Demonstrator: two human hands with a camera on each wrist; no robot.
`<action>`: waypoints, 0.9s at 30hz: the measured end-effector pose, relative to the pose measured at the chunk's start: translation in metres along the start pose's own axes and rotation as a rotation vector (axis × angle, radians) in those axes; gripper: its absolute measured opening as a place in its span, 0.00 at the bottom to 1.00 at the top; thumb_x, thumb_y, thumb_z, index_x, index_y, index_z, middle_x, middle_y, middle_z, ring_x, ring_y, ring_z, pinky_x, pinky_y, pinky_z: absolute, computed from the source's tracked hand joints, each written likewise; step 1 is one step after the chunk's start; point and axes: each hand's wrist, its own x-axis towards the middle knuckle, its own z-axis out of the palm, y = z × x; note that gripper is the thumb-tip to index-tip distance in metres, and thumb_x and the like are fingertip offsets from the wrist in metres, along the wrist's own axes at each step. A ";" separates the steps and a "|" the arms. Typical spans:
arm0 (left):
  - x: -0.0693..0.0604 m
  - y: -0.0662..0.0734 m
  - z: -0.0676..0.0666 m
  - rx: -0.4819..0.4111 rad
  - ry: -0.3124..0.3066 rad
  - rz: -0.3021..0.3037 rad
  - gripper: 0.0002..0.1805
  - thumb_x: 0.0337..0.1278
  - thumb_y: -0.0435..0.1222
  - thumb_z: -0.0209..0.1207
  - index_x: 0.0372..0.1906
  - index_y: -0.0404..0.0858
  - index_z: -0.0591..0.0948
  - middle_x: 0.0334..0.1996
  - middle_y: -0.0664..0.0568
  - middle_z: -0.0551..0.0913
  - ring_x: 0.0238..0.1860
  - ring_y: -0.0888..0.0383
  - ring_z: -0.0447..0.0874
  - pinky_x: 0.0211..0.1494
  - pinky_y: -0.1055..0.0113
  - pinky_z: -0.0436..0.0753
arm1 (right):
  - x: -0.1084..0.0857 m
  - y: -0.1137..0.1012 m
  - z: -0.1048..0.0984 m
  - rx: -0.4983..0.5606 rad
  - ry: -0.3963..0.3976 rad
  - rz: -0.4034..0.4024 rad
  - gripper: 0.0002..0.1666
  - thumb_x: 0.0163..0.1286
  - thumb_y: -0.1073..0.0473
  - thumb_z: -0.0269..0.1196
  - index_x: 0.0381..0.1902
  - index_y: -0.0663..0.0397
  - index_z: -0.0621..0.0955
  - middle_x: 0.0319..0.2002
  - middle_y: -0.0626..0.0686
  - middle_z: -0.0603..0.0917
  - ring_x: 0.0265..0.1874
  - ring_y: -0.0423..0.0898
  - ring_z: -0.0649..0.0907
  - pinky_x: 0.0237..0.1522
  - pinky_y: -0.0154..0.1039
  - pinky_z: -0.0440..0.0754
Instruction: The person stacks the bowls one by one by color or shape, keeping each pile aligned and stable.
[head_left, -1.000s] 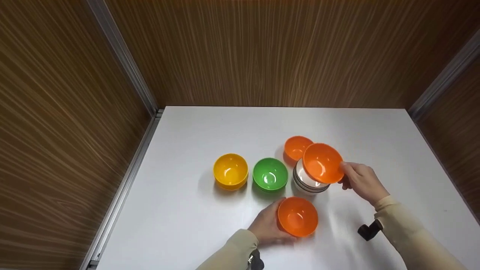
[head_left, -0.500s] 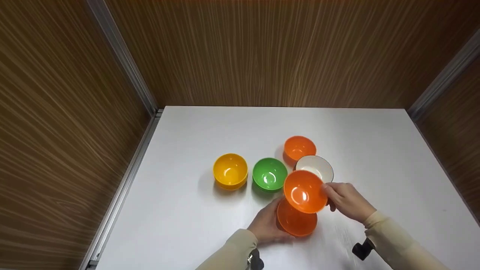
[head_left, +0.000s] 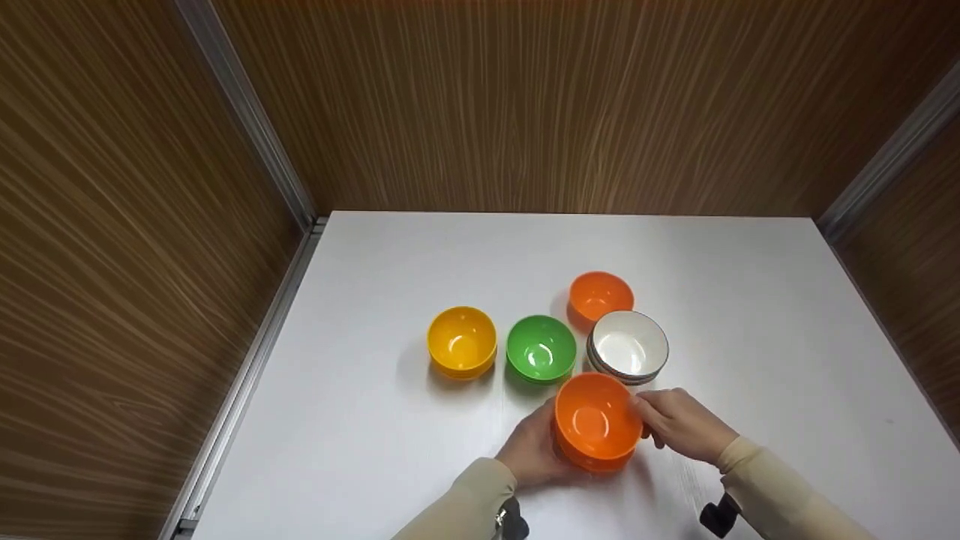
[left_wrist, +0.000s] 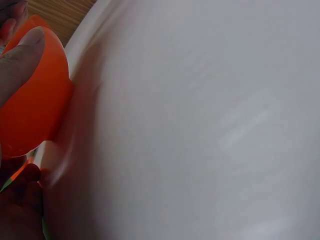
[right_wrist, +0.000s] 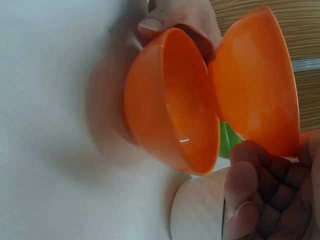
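Near the front of the table, my left hand holds the side of an orange bowl, which stands upright. My right hand pinches the rim of a second orange bowl right above the first. In the right wrist view this upper bowl is tilted at the lower one's mouth, with a gap between their rims. From the head view it covers most of the lower bowl. The left wrist view shows my left thumb against orange bowl wall.
Just behind the hands stands a stack of white bowls. Another orange bowl sits behind that stack. Green bowls and yellow bowls are stacked to the left. Wood-grain panels border the white table.
My right hand has carried its orange bowl from above the white stack toward me, down over the orange bowl in my left hand. The left hand has stayed in place.
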 end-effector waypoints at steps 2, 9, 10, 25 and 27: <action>-0.001 0.000 0.000 -0.017 0.005 -0.011 0.65 0.22 0.48 0.81 0.73 0.62 0.54 0.67 0.68 0.65 0.67 0.66 0.62 0.72 0.59 0.61 | -0.001 0.002 0.003 -0.008 -0.006 0.002 0.23 0.79 0.51 0.46 0.24 0.47 0.78 0.18 0.47 0.79 0.12 0.38 0.76 0.18 0.34 0.77; 0.000 -0.001 0.002 0.007 0.017 -0.010 0.64 0.23 0.48 0.80 0.73 0.60 0.54 0.67 0.68 0.66 0.67 0.65 0.63 0.71 0.59 0.63 | -0.001 0.008 0.008 -0.044 -0.005 0.025 0.22 0.78 0.50 0.46 0.25 0.47 0.78 0.18 0.48 0.78 0.12 0.37 0.74 0.14 0.33 0.75; 0.000 -0.001 0.002 0.015 0.015 -0.010 0.65 0.23 0.48 0.80 0.73 0.60 0.54 0.67 0.68 0.65 0.67 0.66 0.63 0.71 0.59 0.62 | -0.001 0.008 0.009 -0.060 0.004 0.019 0.22 0.78 0.50 0.46 0.25 0.47 0.78 0.18 0.47 0.77 0.13 0.36 0.74 0.15 0.32 0.75; 0.001 -0.003 0.003 0.076 0.011 0.010 0.68 0.20 0.49 0.81 0.75 0.53 0.53 0.69 0.63 0.64 0.68 0.64 0.62 0.71 0.60 0.62 | 0.000 0.014 0.019 -0.274 0.096 0.008 0.20 0.77 0.51 0.48 0.24 0.43 0.75 0.17 0.37 0.67 0.21 0.37 0.71 0.27 0.37 0.71; 0.001 -0.003 0.003 0.078 0.009 0.006 0.68 0.20 0.49 0.81 0.75 0.52 0.54 0.69 0.63 0.64 0.68 0.63 0.62 0.71 0.60 0.62 | 0.000 0.015 0.020 -0.275 0.097 0.010 0.20 0.77 0.51 0.48 0.22 0.43 0.73 0.16 0.37 0.64 0.19 0.37 0.69 0.25 0.36 0.69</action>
